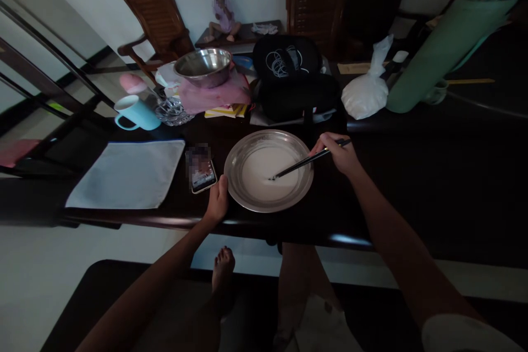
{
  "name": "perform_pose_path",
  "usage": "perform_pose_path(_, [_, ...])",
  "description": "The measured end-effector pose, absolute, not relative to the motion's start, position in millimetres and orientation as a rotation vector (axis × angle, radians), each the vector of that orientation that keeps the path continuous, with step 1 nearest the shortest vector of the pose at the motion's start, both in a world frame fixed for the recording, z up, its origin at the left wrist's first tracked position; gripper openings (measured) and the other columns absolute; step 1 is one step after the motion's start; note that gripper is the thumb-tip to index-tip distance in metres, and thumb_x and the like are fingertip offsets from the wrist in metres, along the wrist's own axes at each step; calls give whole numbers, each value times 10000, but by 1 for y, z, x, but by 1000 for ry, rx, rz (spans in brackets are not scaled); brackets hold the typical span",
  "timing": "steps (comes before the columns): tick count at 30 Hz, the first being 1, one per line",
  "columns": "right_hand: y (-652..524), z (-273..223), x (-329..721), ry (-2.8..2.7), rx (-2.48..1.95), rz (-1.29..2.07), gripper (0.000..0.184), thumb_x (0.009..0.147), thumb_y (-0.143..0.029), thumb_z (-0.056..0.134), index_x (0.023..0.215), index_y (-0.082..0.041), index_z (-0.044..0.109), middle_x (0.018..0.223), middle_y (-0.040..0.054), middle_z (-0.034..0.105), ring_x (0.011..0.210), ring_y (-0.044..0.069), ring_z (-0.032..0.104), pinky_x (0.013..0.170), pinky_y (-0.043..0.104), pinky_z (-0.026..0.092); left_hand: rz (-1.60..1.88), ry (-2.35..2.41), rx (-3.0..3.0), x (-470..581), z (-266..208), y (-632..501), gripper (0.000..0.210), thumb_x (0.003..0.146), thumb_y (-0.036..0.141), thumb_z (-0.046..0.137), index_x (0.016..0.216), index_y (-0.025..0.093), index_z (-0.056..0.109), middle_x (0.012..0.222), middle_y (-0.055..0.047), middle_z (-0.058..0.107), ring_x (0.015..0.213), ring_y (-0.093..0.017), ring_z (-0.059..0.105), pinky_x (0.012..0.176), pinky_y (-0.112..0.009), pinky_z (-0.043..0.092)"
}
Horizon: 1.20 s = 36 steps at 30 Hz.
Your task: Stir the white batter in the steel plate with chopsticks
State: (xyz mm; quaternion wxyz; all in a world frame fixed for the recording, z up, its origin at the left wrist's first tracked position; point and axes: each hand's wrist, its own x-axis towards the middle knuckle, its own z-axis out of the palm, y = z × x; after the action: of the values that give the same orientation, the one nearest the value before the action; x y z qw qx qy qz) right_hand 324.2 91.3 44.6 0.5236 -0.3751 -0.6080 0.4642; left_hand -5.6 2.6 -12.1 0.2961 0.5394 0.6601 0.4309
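A wide, shallow metal basin [305, 192] stands on the dark table, holding a smooth white liquid [264, 162]. My right hand [336, 151] is closed around a pair of black chopsticks [307, 161]. Their tips dip into the liquid near the middle. At the basin's left rim, my left hand [218, 203] grips the edge, its thumb along the side and the other fingers mostly hidden. Just left of that hand lies a phone [202, 173] with its screen lit and partly blurred.
A pale zip pouch [127, 176], a light blue mug [136, 113] and a glass dish [173, 111] are to the left. Behind stand a steel bowl [204, 66] on pink cloth and a black bag [295, 77]. A tied bag of white powder [365, 96] and a green flask [441, 49] stand right. A person [223, 11] sits beyond.
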Motion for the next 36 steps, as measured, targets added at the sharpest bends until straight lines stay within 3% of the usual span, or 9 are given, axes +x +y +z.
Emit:
perform_pose_path(5, [90,44,323,-1537,-898,1127,435,847,-624,665,653,-237,702,696,24,768,726,202,735,797,358,566,1141,1772,1424,-7,-14,3,668,884,782,356,565,211,493,564,-28,506,610,-181,503,623,-308,469])
perform_pose_path(11, [93,42,326,-1439,-910,1106,489,857,-634,644,579,-231,653,611,21,732,608,187,697,689,344,560,1141,1755,1440,-6,-13,3,683,883,793,347,550,214,484,554,-25,489,588,-177,491,592,-307,457])
perform_pose_path(16, [89,44,322,-1552,-886,1149,426,860,-604,660,655,-233,698,693,24,763,727,203,736,796,360,563,1159,1768,1434,-6,-12,3,669,885,789,367,546,220,462,543,-15,471,591,-174,489,585,-299,452])
perform_pose_path(22, [91,46,325,-1436,-905,1105,483,852,-628,653,577,-230,661,601,19,727,602,183,691,694,345,554,1160,1758,1377,-7,-13,3,638,912,736,401,553,215,481,534,-12,477,600,-181,512,607,-299,470])
perform_pose_path(28, [90,43,323,-1529,-918,1113,430,853,-619,660,655,-240,698,696,24,765,735,207,735,811,371,565,1163,1761,1379,-8,-14,2,627,920,718,409,574,206,511,563,-23,523,610,-184,529,626,-301,486])
perform_pose_path(33, [92,44,324,-1437,-942,1089,507,845,-670,630,579,-239,653,615,25,735,620,193,705,708,357,569,1179,1755,1381,-7,-13,2,604,922,692,433,562,211,498,558,-25,529,614,-182,534,633,-295,496])
perform_pose_path(36, [90,45,322,-1516,-915,1115,483,842,-658,644,607,-237,672,641,25,746,677,203,726,754,360,574,1171,1758,1400,-7,-12,2,623,914,716,410,549,217,476,545,-20,505,600,-178,517,624,-298,489])
